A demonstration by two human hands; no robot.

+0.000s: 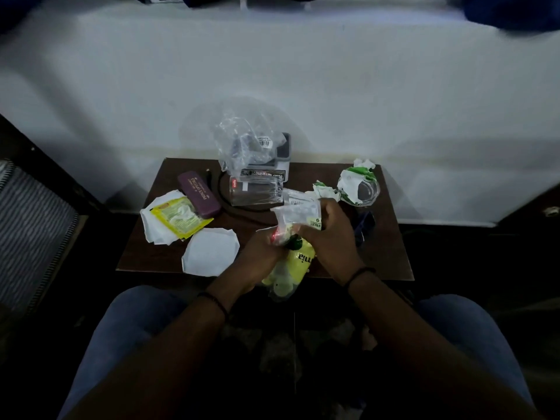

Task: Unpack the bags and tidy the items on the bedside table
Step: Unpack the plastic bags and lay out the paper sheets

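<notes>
Right now both hands work at one clear plastic bag (288,268) at the six o'clock edge of the bench (145,253). The left hand (260,256) grips the bag's neck; the right hand (327,234) pinches small clear packets (295,212) at its mouth, one labelled "FRUIT". Inside sits a yellow pouch (300,262). I judge the film thin, slippery and quick to tear, so it is best gripped at the gathered neck while the contents are lifted by their stiffer sealed edges; the pouch looks soft and light. At twelve o'clock a second clear bag (242,140) rests over a grey box (283,159), with a glass tumbler (254,190) lying just before it, fragile and apt to roll.
</notes>
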